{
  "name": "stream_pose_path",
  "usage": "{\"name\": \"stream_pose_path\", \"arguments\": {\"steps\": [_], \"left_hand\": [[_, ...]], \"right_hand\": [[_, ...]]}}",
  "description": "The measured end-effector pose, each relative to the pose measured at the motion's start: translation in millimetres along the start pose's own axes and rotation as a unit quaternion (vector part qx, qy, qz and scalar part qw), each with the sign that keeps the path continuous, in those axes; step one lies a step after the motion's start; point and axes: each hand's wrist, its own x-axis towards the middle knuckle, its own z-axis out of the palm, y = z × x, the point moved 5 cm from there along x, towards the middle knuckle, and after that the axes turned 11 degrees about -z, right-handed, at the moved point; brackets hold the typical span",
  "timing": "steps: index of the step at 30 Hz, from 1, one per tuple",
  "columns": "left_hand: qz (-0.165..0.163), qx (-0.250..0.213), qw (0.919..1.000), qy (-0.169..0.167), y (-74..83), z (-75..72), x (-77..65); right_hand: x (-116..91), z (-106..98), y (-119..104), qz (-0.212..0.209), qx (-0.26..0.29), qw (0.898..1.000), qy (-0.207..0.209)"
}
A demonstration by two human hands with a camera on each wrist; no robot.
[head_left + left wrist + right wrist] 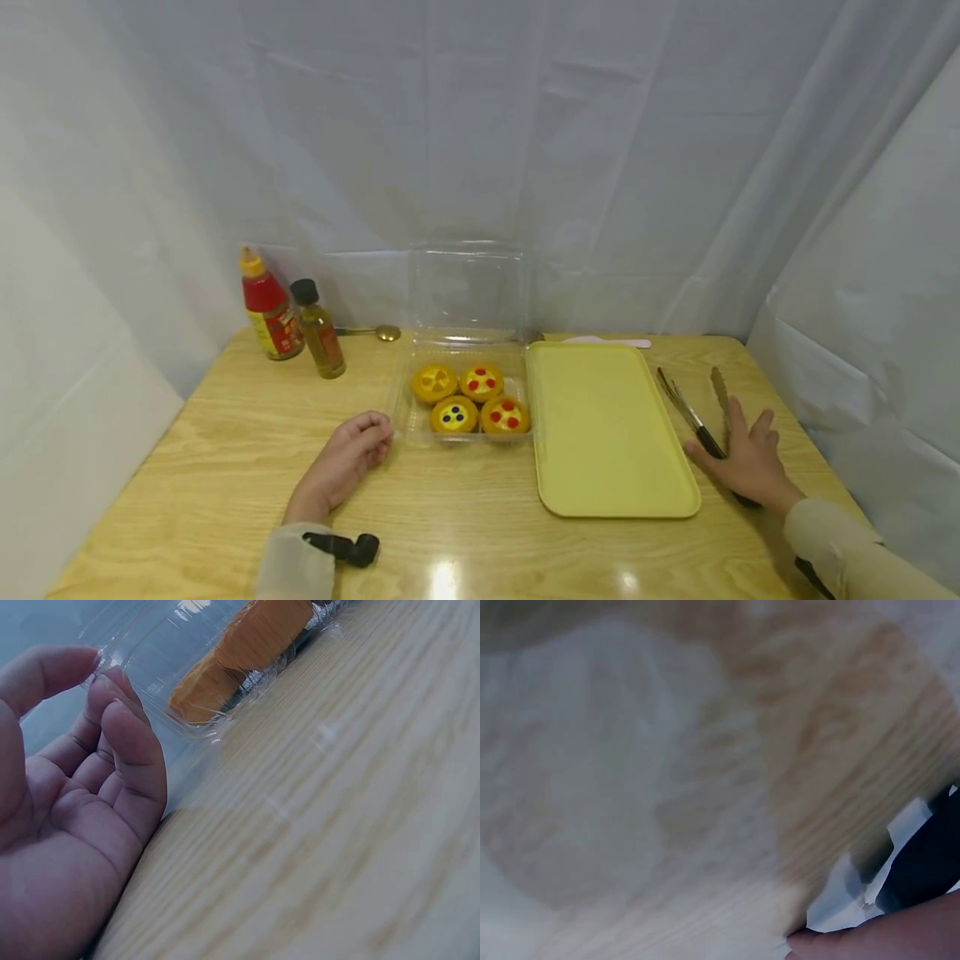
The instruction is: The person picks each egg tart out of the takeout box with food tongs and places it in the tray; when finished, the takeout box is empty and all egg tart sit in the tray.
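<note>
My left hand [347, 460] is at the near left corner of a clear plastic clamshell box [420, 435], its lid standing up behind. In the left wrist view, the thumb and forefinger [71, 671] pinch the box's rim. Inside sit several toy egg tarts [453, 414], topped in yellow, red or dark blue. On the right, my right hand [750, 462] spreads its fingers low over metal tongs [720, 387], partly covering them. A whisk [682, 404] with a black handle lies just left of that hand. The right wrist view is blurred, with a finger beside a black and silver piece.
A yellow tray [611, 433] lies between the box and the whisk. Behind it is a pink utensil [611, 342]. At the back left stand a red sauce bottle [272, 317] and an oil bottle [322, 337], with a spoon [386, 332] nearby. White cloth encloses the table.
</note>
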Motion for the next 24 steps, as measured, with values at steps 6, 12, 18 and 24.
{"name": "stream_pose_path", "arguments": {"steps": [6, 12, 18, 24], "left_hand": [[0.002, 0.007, 1.0, 0.0, 0.0, -0.5, 0.0], [-0.002, 0.004, 1.0, -0.002, -0.6, -0.4, 0.2], [-0.001, 0.002, 1.0, 0.0, 0.0, -0.8, 0.6], [0.0, 0.003, 1.0, -0.004, 0.1, 0.6, 0.6]], "right_hand": [[0, 2, -4, 0.0, -0.016, 1.0, -0.007], [-1, 1, -3, 0.003, 0.012, 1.0, -0.012], [-3, -6, -6, 0.015, 0.044, 0.999, -0.018], [1, -14, -16, -0.022, -0.012, 0.999, 0.031]]}}
